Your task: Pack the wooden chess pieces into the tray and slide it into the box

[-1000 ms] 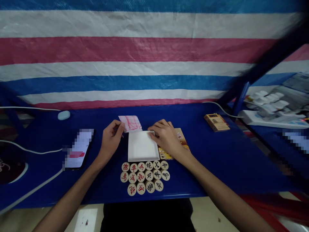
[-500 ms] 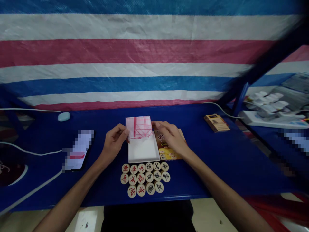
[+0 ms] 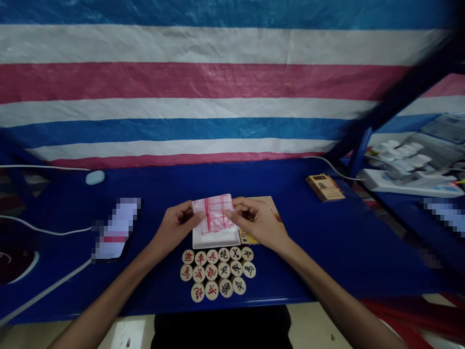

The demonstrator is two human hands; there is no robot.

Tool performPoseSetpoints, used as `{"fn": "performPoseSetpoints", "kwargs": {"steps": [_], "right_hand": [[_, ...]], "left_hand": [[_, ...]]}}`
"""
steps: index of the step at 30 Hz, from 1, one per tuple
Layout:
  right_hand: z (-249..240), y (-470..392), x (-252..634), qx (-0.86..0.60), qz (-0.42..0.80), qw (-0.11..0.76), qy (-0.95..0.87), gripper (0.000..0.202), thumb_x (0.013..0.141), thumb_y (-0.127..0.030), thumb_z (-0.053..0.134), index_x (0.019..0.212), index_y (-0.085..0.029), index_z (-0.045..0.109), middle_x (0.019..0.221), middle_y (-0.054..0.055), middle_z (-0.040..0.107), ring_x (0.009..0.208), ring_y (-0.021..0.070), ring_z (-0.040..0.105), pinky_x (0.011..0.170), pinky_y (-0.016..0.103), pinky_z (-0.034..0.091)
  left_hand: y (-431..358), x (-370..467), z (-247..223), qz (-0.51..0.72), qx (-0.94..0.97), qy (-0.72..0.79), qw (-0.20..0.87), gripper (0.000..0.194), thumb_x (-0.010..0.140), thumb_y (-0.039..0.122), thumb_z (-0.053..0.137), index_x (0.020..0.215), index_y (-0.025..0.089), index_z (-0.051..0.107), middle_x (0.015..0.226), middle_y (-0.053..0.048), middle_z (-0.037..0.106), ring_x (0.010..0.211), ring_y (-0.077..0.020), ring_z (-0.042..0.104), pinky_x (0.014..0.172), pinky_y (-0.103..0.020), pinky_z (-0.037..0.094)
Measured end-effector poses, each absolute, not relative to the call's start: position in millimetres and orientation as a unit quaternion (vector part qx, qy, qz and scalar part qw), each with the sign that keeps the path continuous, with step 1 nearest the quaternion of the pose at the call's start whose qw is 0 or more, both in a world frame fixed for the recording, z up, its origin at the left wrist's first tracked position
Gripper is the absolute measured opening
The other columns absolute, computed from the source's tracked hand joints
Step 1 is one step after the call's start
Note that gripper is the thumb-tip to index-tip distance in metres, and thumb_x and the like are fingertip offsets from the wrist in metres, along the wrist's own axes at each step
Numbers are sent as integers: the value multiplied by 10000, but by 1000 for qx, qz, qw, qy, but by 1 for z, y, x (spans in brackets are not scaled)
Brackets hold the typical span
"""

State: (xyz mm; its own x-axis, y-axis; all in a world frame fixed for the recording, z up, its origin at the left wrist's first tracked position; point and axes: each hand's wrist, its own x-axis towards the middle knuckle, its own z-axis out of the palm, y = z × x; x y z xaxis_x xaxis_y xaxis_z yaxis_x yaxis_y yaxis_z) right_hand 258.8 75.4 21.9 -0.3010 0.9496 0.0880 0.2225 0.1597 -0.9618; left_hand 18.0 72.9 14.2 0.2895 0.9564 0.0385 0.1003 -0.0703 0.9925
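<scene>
Between my hands is a folded white sheet with red grid lines (image 3: 215, 215), a Chinese chess board sheet by its look. My left hand (image 3: 179, 223) pinches its left edge, the thumb lying on top. The right edge is gripped by my right hand (image 3: 257, 220), thumb also on the face. Beneath the sheet is a shallow white box tray (image 3: 216, 241), its front part showing. A printed box lid (image 3: 273, 207) lies partly under my right hand. In front of the tray stand short stacks of round wooden chess pieces (image 3: 211, 272), marked in red and black.
A phone (image 3: 118, 232) and a pale earbud case (image 3: 95, 177) lie at left among white cables. To the right are a small tan box (image 3: 325, 187) and a white power strip (image 3: 407, 184) with plugs. A striped sheet (image 3: 218, 82) hangs behind.
Both hands have brought the folded sheet down and nearer to me, over the white tray. My thumbs now lie on its face, and it covers more of the tray.
</scene>
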Motion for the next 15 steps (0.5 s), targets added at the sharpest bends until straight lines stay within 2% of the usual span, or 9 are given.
{"fn": "performPoseSetpoints", "kwargs": {"steps": [2, 8, 15], "right_hand": [[21, 75, 261, -449, 468, 386, -656, 229, 880, -441, 688, 861, -215, 664, 677, -26, 567, 592, 104, 437, 539, 267, 339], [17, 75, 267, -462, 465, 357, -665, 282, 895, -452, 658, 767, -203, 625, 633, -35, 506, 557, 88, 396, 503, 255, 312], [18, 75, 267, -449, 471, 346, -675, 268, 902, -427, 650, 755, -203, 635, 636, -34, 518, 555, 87, 413, 507, 258, 315]], "left_hand": [[73, 16, 13, 400, 627, 450, 494, 246, 899, 415, 690, 918, 171, 716, 791, -35, 680, 697, -150, 612, 620, -258, 503], [73, 13, 16, 411, 635, 464, 460, 292, 897, 415, 688, 732, 181, 631, 661, 11, 574, 584, -104, 495, 531, -222, 397], [73, 11, 18, 412, 643, 467, 447, 293, 899, 412, 681, 724, 185, 621, 629, 26, 537, 561, -95, 459, 510, -216, 357]]}}
